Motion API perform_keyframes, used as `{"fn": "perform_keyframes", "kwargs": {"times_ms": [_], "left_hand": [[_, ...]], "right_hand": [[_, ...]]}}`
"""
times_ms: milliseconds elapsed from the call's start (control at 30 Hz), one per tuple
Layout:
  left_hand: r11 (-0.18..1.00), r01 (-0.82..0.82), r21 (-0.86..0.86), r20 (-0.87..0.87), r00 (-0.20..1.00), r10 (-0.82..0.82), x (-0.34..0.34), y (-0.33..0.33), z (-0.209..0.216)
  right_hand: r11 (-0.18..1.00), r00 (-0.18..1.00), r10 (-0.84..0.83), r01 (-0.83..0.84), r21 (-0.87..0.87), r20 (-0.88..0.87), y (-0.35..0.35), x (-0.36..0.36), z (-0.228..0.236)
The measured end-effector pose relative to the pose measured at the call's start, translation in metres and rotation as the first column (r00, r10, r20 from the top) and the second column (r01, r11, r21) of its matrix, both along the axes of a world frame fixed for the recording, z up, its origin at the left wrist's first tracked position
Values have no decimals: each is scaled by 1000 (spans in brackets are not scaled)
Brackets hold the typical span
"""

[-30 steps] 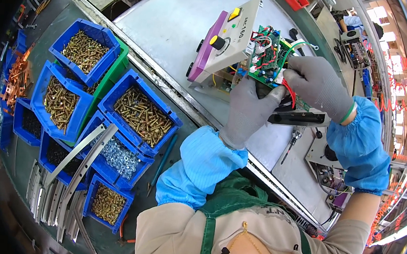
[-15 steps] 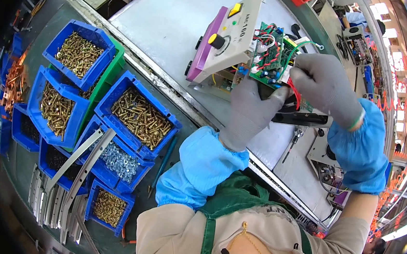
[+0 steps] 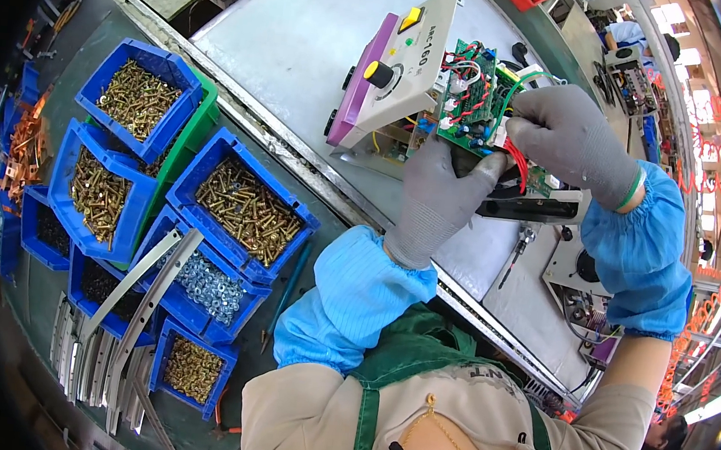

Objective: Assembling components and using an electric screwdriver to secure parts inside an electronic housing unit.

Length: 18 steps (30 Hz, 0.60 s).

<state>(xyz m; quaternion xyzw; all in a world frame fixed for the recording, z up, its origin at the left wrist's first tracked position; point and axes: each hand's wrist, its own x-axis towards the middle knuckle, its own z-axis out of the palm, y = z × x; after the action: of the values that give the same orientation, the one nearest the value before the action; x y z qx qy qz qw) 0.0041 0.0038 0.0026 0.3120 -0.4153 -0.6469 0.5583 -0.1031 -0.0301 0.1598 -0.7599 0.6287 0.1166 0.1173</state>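
While the left hand (image 3: 445,194) is bracing the work from below, just right of the front panel (image 3: 414,54), the right hand (image 3: 569,145) is working farther right of that panel, at the red wires (image 3: 517,163). The circuit board (image 3: 472,106), the thing being handled, is standing directly right of the front panel, with the green wire (image 3: 516,91) arching over its far side.

The left thumb is lying along the board's lower edge, but its fingers are disappearing beneath, so I cannot tell whether they are clamping anything. The right thumb and forefinger are coming together beside the white connector (image 3: 500,136); whatever may be between them is hidden, so I cannot tell what they are gripping.

Working well here, I judge, means supporting the board close to where the right fingers are pressing or pulling, so that it is not flexing. The fingers should be bearing on the connector's body rather than tugging the wires, and the green wire should be staying out of the pinch. The black bar (image 3: 529,209), lying to the right of the front panel and below the wires, is leaving little room for the wrists, so small finger movements are probably serving better than broad ones.
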Motion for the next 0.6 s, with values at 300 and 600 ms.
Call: {"fn": "perform_keyframes", "kwargs": {"times_ms": [300, 600], "left_hand": [[994, -72, -85, -16, 997, 71, -4, -3, -4], [992, -56, 109, -48, 997, 62, -9, -5, 9]], "right_hand": [[994, 997, -73, 70, 85, 29, -8, 2, -1], [957, 987, -60, 100, 272, -151, -26, 10, 5]]}}
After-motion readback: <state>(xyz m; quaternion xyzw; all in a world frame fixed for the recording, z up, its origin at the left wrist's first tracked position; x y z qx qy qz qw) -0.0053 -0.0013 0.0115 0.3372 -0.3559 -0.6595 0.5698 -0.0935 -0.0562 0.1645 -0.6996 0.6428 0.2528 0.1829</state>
